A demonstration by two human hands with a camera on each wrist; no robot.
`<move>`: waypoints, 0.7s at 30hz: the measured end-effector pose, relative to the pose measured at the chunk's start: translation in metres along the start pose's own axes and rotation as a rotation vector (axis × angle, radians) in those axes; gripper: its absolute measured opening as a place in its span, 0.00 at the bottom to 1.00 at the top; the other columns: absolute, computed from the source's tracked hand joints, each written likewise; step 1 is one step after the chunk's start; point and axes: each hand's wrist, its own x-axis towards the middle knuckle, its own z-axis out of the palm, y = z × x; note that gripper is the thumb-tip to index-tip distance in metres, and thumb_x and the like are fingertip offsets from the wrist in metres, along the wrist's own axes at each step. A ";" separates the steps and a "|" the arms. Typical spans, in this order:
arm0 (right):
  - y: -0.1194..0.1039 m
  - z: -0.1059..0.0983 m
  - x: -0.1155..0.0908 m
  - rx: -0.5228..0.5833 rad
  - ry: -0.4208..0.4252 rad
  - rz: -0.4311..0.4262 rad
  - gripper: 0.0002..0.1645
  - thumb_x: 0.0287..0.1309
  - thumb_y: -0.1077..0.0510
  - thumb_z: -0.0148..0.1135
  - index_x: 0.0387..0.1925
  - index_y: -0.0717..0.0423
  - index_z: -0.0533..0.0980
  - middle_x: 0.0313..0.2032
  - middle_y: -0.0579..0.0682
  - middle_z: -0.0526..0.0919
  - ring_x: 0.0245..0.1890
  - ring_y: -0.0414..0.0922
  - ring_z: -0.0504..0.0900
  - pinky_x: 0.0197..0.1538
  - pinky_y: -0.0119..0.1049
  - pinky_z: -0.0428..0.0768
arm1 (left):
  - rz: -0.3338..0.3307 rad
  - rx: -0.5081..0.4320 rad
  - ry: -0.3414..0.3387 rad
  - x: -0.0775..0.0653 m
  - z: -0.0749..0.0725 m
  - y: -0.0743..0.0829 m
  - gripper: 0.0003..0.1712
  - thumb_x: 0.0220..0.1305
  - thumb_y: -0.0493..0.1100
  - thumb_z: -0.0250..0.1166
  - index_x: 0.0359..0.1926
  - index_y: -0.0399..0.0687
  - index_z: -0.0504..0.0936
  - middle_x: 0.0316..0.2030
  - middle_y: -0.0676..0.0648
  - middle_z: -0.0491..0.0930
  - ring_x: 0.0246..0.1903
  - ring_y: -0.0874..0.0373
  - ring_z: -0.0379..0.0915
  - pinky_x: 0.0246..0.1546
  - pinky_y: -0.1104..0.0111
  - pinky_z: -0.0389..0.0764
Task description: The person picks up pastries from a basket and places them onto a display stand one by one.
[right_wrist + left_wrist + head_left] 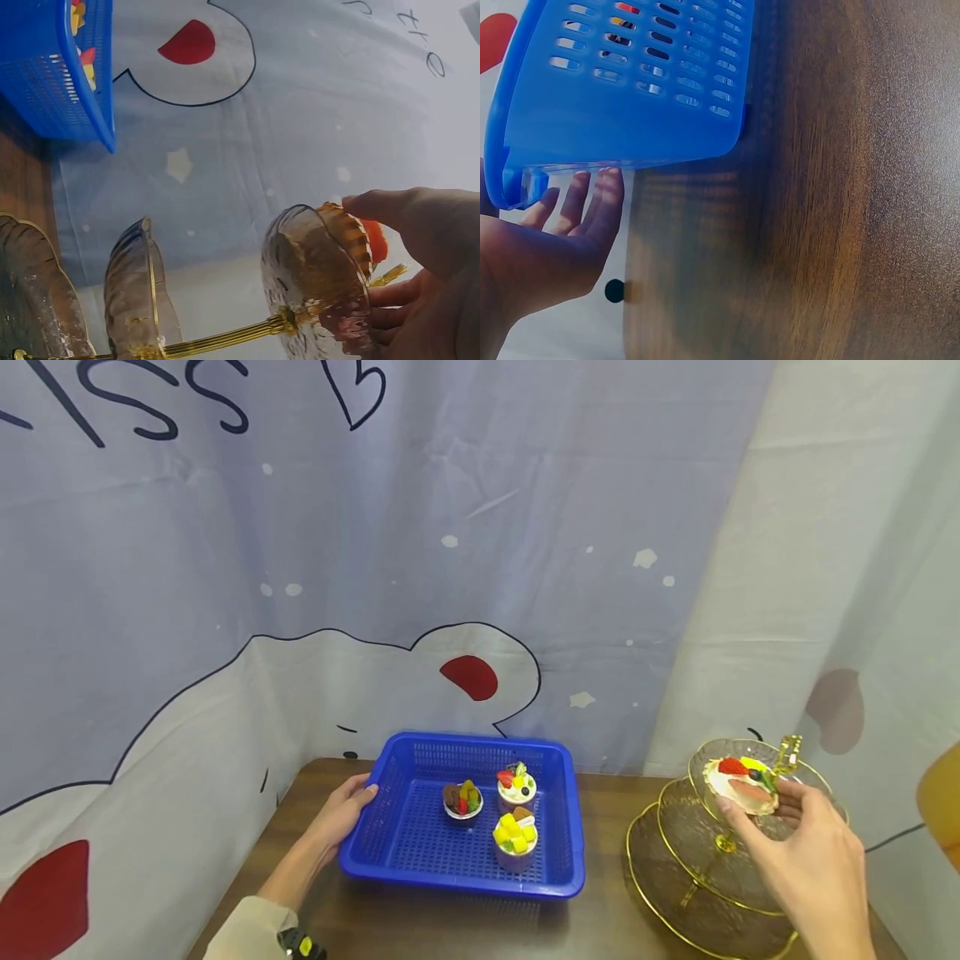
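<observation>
My left hand (341,817) grips the left rim of a blue plastic basket (461,883), thumb over the edge; in the left wrist view its fingers (609,199) lie along the outside wall. Inside the basket stand a chocolate-and-fruit cupcake (462,802), a strawberry-topped dessert cup (517,787) and a dessert cup with yellow cubes (515,837). On the right, my right hand (813,843) pinches a fruit tart (738,787) by its edge, at the top tier of a gold-rimmed glass cake stand (693,814). The right wrist view shows the tart's fluted side (360,232) right against the top plate.
The basket and cake stand share a brown wooden table (600,827). Behind hangs a patterned curtain (480,568). A yellow-orange object (941,802) pokes in at the right edge, and a thin dark cord (896,837) runs beside the stand.
</observation>
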 end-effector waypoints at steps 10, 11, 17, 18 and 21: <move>-0.006 -0.017 -0.006 -0.014 -0.004 -0.034 0.53 0.59 0.41 0.77 0.69 0.72 0.65 0.59 0.72 0.71 0.61 0.69 0.68 0.58 0.66 0.66 | 0.018 -0.051 -0.022 -0.001 0.001 -0.003 0.31 0.85 0.48 0.52 0.79 0.40 0.60 0.64 0.32 0.74 0.51 0.46 0.80 0.44 0.58 0.84; -0.008 -0.019 -0.007 -0.011 0.021 -0.035 0.52 0.58 0.42 0.78 0.69 0.72 0.66 0.59 0.71 0.71 0.61 0.69 0.67 0.59 0.65 0.66 | 0.016 -0.056 -0.024 -0.001 0.001 -0.003 0.31 0.85 0.48 0.52 0.79 0.40 0.60 0.64 0.32 0.75 0.50 0.46 0.80 0.43 0.58 0.84; -0.031 -0.025 -0.013 0.116 0.282 -0.161 0.44 0.46 0.54 0.84 0.63 0.67 0.77 0.55 0.47 0.80 0.59 0.36 0.74 0.63 0.24 0.61 | 0.007 -0.066 -0.031 0.001 -0.001 0.001 0.31 0.84 0.48 0.53 0.78 0.40 0.61 0.62 0.34 0.76 0.51 0.45 0.80 0.44 0.57 0.84; -0.036 -0.024 -0.014 0.149 0.314 -0.206 0.42 0.44 0.56 0.84 0.61 0.67 0.78 0.54 0.41 0.80 0.57 0.29 0.73 0.60 0.20 0.59 | 0.007 -0.063 -0.034 0.000 -0.001 0.001 0.31 0.84 0.48 0.53 0.78 0.40 0.61 0.61 0.33 0.76 0.51 0.45 0.80 0.45 0.57 0.84; -0.053 -0.014 -0.016 0.242 0.329 -0.342 0.39 0.42 0.58 0.84 0.57 0.67 0.80 0.52 0.34 0.80 0.55 0.16 0.68 0.59 0.17 0.62 | 0.001 -0.063 -0.030 0.000 -0.001 0.000 0.30 0.84 0.48 0.52 0.78 0.40 0.61 0.60 0.34 0.76 0.50 0.46 0.81 0.44 0.57 0.84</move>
